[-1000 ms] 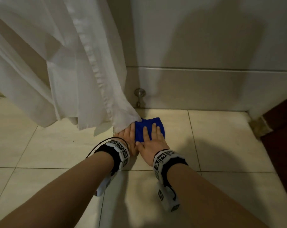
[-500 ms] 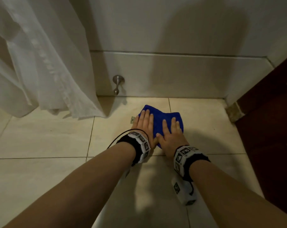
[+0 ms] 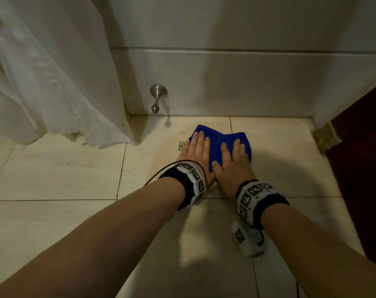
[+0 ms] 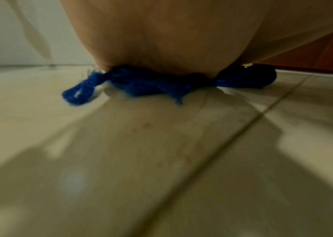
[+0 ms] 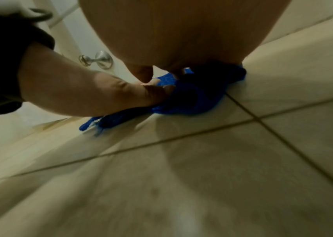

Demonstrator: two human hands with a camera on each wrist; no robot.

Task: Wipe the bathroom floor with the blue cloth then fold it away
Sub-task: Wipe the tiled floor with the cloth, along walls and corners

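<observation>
Wiping was under way at frame centre, left hand [image 3: 196,150] and right hand [image 3: 232,162] pressing flat-fingered on the bunched blue cloth [image 3: 220,143] against the floor [image 3: 60,168], folding not begun

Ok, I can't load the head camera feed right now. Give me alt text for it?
Both hands, left hand and right hand, press flat on a bunched blue cloth on the beige tiled floor. A metal door stop juts from the wall behind, and a white curtain hangs at left.
</observation>
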